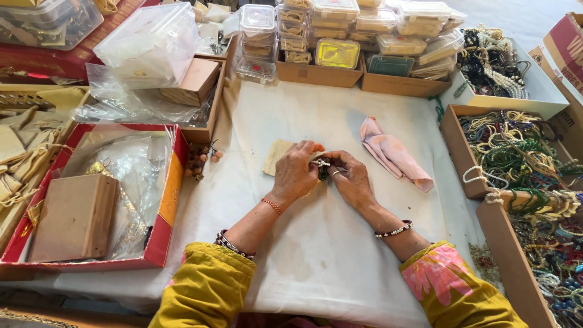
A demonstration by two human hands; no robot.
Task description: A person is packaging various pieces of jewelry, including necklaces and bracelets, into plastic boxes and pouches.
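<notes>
A small piece of beaded jewellery (322, 166), dark beads with a few pale ones, is held at the middle of the white cloth-covered table (316, 255). It is pinched between the fingertips of the left hand (296, 173) and the right hand (354, 180), both pressed together around it, so most of it is hidden. It is judged to be light, limp and somewhat slippery, with a thread that could snap if pulled hard; it is best taken by the strand close to the beads, not by a single bead. A tan square pad (276, 157) lies just beneath the left fingers, and a folded pink cloth (395, 155) lies near the right hand. Open room is left on the cloth towards the body. The sides are bounded by a red-edged box (165, 200) on the left and cardboard trays of necklaces (455, 146) on the right.
</notes>
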